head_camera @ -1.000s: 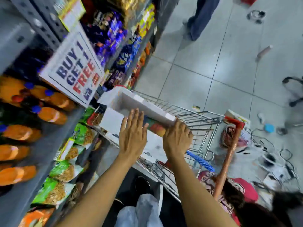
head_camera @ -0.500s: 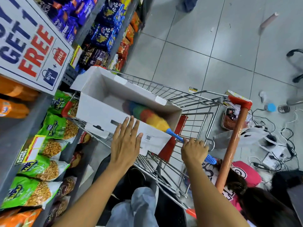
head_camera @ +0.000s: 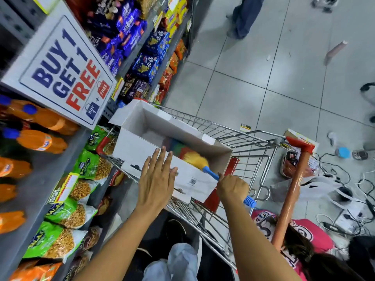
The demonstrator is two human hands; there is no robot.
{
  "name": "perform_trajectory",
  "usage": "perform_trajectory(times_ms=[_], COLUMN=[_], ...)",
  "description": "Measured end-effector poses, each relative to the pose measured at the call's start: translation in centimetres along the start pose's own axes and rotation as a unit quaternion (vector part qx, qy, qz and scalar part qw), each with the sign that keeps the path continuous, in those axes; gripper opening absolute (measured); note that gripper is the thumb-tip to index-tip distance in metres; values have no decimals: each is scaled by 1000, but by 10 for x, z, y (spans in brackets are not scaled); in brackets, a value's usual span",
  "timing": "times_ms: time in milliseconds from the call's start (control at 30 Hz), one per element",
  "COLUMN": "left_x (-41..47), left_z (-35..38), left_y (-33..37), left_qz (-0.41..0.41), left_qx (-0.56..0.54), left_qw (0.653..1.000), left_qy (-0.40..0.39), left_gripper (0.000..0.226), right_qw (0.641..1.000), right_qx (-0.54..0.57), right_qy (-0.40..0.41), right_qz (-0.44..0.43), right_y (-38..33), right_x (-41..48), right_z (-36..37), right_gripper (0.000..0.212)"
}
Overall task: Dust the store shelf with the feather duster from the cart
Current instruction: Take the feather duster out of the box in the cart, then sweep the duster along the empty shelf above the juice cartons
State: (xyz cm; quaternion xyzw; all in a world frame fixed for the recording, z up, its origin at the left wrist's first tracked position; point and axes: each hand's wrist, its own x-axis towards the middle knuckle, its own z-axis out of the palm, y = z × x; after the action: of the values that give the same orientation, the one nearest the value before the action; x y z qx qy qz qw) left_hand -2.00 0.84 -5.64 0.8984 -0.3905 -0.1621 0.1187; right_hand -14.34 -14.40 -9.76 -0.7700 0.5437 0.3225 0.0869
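A feather duster (head_camera: 191,157) with a rainbow-coloured head and a blue handle lies in an open white cardboard box (head_camera: 140,147) that sits in a wire shopping cart (head_camera: 251,159). My right hand (head_camera: 233,187) is closed around the blue handle, whose ribbed end sticks out below my fist. My left hand (head_camera: 157,179) is flat with fingers spread, resting on the box's near wall. The store shelf (head_camera: 34,191) runs along the left, stocked with orange bottles and green snack bags.
A "BUY 1 GET 1 FREE" sign (head_camera: 60,74) juts out from the shelf above the box. The cart's orange push bar (head_camera: 292,191) is at right. A person in a pink shirt (head_camera: 300,240) crouches by the cart. Cables (head_camera: 345,199) litter the tiled floor; another person's legs (head_camera: 241,17) stand far ahead.
My right hand moved from the box edge to the blue handle and closed on it. The view shifted, showing more of the shelf and sign. My left hand stayed on the box.
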Motion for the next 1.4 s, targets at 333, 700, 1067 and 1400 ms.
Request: perform_trajectory(times_ms=[333, 700, 1067, 1400], left_x=[-13, -27, -58, -93], left_z=[-77, -229, -371, -501], left_y=[-19, -3, 21, 48], left_qz=[-32, -42, -26, 43], left_qx=[22, 32, 70, 161], left_qw=[998, 987, 966, 887], left_qy=[48, 152, 248, 430], left_gripper=[65, 65, 64, 54], right_qw=[992, 972, 974, 852], right_qx=[-79, -86, 86, 375], right_qy=[54, 118, 147, 161], right_qz=[-85, -186, -150, -327], right_y=[4, 78, 171, 123], right_x=[-20, -55, -94, -179], right_z=[-75, -231, -369, -437], right_gripper=[52, 66, 56, 58])
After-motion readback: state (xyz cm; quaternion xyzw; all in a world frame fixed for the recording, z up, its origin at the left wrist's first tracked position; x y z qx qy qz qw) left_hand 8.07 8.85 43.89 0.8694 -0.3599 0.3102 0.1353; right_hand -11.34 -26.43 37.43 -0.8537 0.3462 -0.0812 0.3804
